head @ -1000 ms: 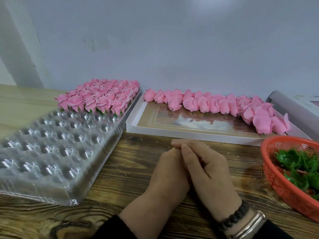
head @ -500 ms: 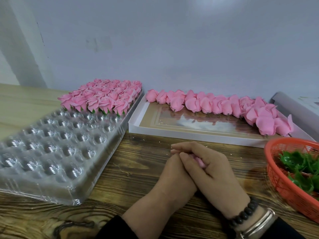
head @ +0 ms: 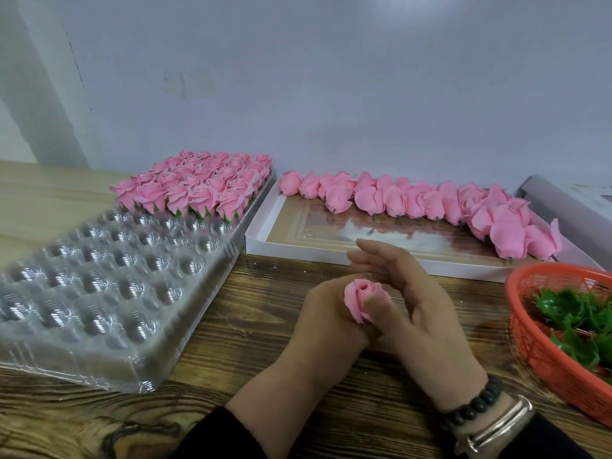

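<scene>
My left hand (head: 326,329) grips a pink rose bud (head: 359,298) above the wooden table, bud tip up. My right hand (head: 427,313) lies close against it on the right. Its thumb rests on the bud's front and its fingers stretch out straight past the bud, holding nothing. A clear plastic blister tray (head: 99,293) lies at the left, with finished pink roses (head: 198,187) filling its far rows and bare cups nearer me. A shallow white box (head: 331,255) behind my hands holds a row of loose pink buds (head: 397,200).
A red plastic basket (head: 530,342) with green leaf-like calyx pieces (head: 569,313) stands at the right edge. Another white box (head: 569,200) leans at the far right. A pale wall closes the back of the table. Bare wood (head: 251,326) lies between tray and hands.
My hands were clasped together, hiding the bud. Now the right fingers have lifted and spread, and the pink bud shows in the left hand's grip.
</scene>
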`<state>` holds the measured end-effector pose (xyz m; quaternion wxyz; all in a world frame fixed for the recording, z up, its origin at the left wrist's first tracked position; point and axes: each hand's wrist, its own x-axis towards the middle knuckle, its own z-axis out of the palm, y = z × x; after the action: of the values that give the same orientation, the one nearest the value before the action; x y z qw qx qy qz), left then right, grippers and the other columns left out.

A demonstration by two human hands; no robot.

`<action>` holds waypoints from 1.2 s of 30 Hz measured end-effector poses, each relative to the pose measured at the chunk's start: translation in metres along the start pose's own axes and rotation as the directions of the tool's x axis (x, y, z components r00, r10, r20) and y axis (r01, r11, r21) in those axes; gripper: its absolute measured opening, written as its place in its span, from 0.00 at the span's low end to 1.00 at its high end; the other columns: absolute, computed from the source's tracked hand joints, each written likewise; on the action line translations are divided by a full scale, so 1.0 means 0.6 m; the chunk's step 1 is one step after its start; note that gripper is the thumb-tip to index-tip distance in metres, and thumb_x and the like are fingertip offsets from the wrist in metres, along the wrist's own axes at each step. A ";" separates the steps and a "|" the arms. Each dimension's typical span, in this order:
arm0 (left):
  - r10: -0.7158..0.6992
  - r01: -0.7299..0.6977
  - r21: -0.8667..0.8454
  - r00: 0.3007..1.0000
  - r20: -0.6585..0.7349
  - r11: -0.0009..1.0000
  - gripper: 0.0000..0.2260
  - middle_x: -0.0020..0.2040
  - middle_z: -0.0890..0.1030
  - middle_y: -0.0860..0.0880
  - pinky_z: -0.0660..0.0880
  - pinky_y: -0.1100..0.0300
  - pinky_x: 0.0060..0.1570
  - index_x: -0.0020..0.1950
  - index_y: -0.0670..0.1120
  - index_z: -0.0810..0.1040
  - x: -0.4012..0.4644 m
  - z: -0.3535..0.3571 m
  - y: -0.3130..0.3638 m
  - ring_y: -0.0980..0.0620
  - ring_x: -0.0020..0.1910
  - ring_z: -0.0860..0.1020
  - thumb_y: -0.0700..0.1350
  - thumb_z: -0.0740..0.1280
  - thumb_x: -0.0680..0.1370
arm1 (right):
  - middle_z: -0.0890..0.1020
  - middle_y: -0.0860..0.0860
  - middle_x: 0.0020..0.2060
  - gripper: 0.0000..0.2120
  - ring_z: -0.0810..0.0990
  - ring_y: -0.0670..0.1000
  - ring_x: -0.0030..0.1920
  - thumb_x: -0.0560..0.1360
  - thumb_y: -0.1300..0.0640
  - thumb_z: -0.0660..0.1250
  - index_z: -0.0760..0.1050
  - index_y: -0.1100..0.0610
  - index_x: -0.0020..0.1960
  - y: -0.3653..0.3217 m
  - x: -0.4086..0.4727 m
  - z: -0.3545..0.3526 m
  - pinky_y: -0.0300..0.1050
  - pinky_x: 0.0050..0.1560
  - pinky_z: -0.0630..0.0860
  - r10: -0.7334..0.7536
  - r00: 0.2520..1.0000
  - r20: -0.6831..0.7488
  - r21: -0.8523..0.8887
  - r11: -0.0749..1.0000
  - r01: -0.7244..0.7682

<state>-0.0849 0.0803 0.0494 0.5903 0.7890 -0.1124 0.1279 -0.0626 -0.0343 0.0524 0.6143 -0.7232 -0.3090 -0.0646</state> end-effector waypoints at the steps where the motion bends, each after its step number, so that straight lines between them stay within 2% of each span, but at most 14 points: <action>1: 0.003 -0.003 0.028 1.000 0.000 1.000 0.13 0.32 0.79 0.56 0.72 0.71 0.35 0.35 0.54 0.76 -0.002 0.001 0.000 0.61 0.35 0.77 0.36 0.69 0.72 | 0.81 0.41 0.50 0.27 0.79 0.42 0.54 0.65 0.30 0.62 0.74 0.45 0.57 -0.002 -0.001 0.004 0.34 0.53 0.73 -0.036 0.999 -0.039 0.011 0.999 0.036; 4: 0.019 -0.021 0.137 1.000 0.016 0.990 0.06 0.37 0.82 0.52 0.77 0.62 0.39 0.39 0.49 0.79 -0.003 0.010 -0.005 0.58 0.39 0.80 0.39 0.66 0.74 | 0.80 0.37 0.35 0.19 0.79 0.39 0.41 0.72 0.41 0.58 0.79 0.51 0.52 -0.003 -0.004 0.017 0.28 0.43 0.70 -0.074 0.992 -0.098 -0.064 0.996 0.068; 6: 0.005 -0.009 0.131 0.999 0.032 0.991 0.05 0.40 0.82 0.50 0.78 0.57 0.43 0.44 0.42 0.80 -0.004 0.016 -0.006 0.57 0.42 0.80 0.38 0.64 0.76 | 0.81 0.37 0.37 0.16 0.79 0.38 0.44 0.73 0.45 0.58 0.80 0.51 0.48 0.000 -0.005 0.024 0.27 0.46 0.70 -0.102 0.990 -0.100 -0.190 0.978 0.082; 9: 0.010 -0.015 0.106 0.999 0.045 0.994 0.06 0.41 0.79 0.54 0.72 0.75 0.41 0.49 0.37 0.78 -0.004 0.023 0.003 0.67 0.41 0.76 0.33 0.62 0.77 | 0.82 0.41 0.44 0.16 0.78 0.38 0.51 0.72 0.46 0.57 0.82 0.52 0.46 0.005 -0.003 0.023 0.29 0.54 0.70 -0.086 0.993 -0.080 -0.239 0.969 0.064; 11: -0.024 0.010 0.163 0.996 0.084 0.987 0.11 0.50 0.78 0.48 0.65 0.82 0.43 0.58 0.37 0.74 -0.005 0.028 0.011 0.70 0.45 0.71 0.31 0.59 0.78 | 0.83 0.41 0.46 0.15 0.78 0.38 0.54 0.73 0.48 0.58 0.82 0.51 0.46 0.006 0.000 0.019 0.33 0.58 0.70 -0.042 0.999 -0.018 -0.248 0.968 0.036; 14: -0.047 -0.008 0.290 0.982 0.183 0.957 0.16 0.63 0.71 0.45 0.55 0.85 0.52 0.68 0.38 0.63 -0.002 0.026 0.008 0.74 0.53 0.65 0.33 0.53 0.80 | 0.82 0.41 0.50 0.14 0.74 0.37 0.59 0.74 0.53 0.57 0.81 0.49 0.49 0.003 0.005 0.013 0.36 0.63 0.68 0.001 0.990 0.139 -0.286 0.958 0.039; 17: -0.047 -0.081 0.493 0.969 0.242 0.866 0.20 0.73 0.57 0.50 0.41 0.83 0.54 0.74 0.44 0.53 0.002 0.022 0.002 0.65 0.65 0.53 0.37 0.48 0.82 | 0.81 0.41 0.51 0.15 0.74 0.36 0.59 0.75 0.53 0.56 0.80 0.49 0.52 -0.006 0.005 0.011 0.35 0.62 0.68 0.005 0.975 0.220 -0.318 0.946 0.067; 19: -0.079 -0.051 0.506 0.969 0.233 0.861 0.19 0.71 0.62 0.48 0.45 0.77 0.61 0.73 0.43 0.56 -0.005 0.025 0.003 0.64 0.66 0.57 0.37 0.49 0.81 | 0.81 0.39 0.49 0.15 0.76 0.36 0.54 0.75 0.52 0.56 0.80 0.49 0.53 -0.010 0.002 0.009 0.32 0.57 0.70 -0.005 0.969 0.246 -0.333 0.939 0.089; 20: -0.095 -0.005 0.436 0.974 0.208 0.900 0.17 0.64 0.70 0.48 0.55 0.74 0.62 0.69 0.43 0.62 -0.008 0.025 0.003 0.68 0.61 0.65 0.37 0.51 0.81 | 0.80 0.36 0.48 0.15 0.76 0.34 0.52 0.75 0.51 0.56 0.79 0.47 0.54 -0.011 0.001 0.007 0.29 0.53 0.71 -0.004 0.968 0.251 -0.331 0.939 0.090; 22: -0.141 0.104 0.207 0.975 0.174 0.973 0.09 0.38 0.78 0.57 0.75 0.70 0.36 0.51 0.49 0.73 -0.010 0.021 0.011 0.67 0.35 0.76 0.37 0.57 0.79 | 0.78 0.32 0.47 0.14 0.75 0.31 0.49 0.74 0.48 0.57 0.75 0.41 0.57 -0.013 -0.001 0.004 0.27 0.49 0.71 -0.003 0.971 0.240 -0.320 0.944 0.082; 24: -0.130 0.116 0.108 0.982 0.136 0.987 0.12 0.27 0.78 0.59 0.68 0.71 0.23 0.39 0.52 0.72 -0.013 0.012 0.008 0.63 0.25 0.75 0.36 0.61 0.77 | 0.78 0.33 0.52 0.16 0.75 0.35 0.56 0.71 0.43 0.60 0.70 0.36 0.59 -0.012 -0.002 0.001 0.36 0.57 0.72 -0.007 0.978 0.210 -0.318 0.945 0.075; 26: -0.098 0.091 0.062 0.988 0.121 0.994 0.13 0.29 0.79 0.57 0.71 0.70 0.28 0.37 0.50 0.76 -0.010 0.007 0.008 0.62 0.30 0.77 0.33 0.64 0.74 | 0.77 0.33 0.56 0.22 0.74 0.38 0.59 0.66 0.39 0.64 0.68 0.35 0.59 -0.009 -0.002 -0.001 0.41 0.60 0.72 -0.005 0.989 0.151 -0.271 0.962 0.046; 30: -0.031 0.030 0.014 0.998 0.050 0.999 0.02 0.40 0.82 0.43 0.79 0.54 0.43 0.42 0.40 0.80 -0.002 0.002 0.006 0.47 0.42 0.80 0.35 0.68 0.74 | 0.76 0.35 0.58 0.31 0.73 0.38 0.60 0.60 0.37 0.69 0.68 0.38 0.61 0.000 -0.003 -0.003 0.41 0.61 0.71 0.030 0.995 0.093 -0.175 0.985 -0.013; 36: -0.082 0.082 -0.004 0.997 0.001 0.997 0.03 0.42 0.82 0.44 0.78 0.44 0.47 0.44 0.40 0.80 -0.003 0.013 0.002 0.46 0.44 0.81 0.38 0.66 0.75 | 0.81 0.39 0.52 0.18 0.77 0.38 0.55 0.71 0.38 0.59 0.74 0.44 0.56 -0.007 -0.009 0.019 0.33 0.55 0.72 -0.064 0.997 -0.039 -0.154 0.986 0.057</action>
<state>-0.0867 0.0724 0.0479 0.5966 0.7919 -0.0801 0.1031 -0.0721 -0.0256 0.0507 0.5615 -0.7567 -0.3116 -0.1224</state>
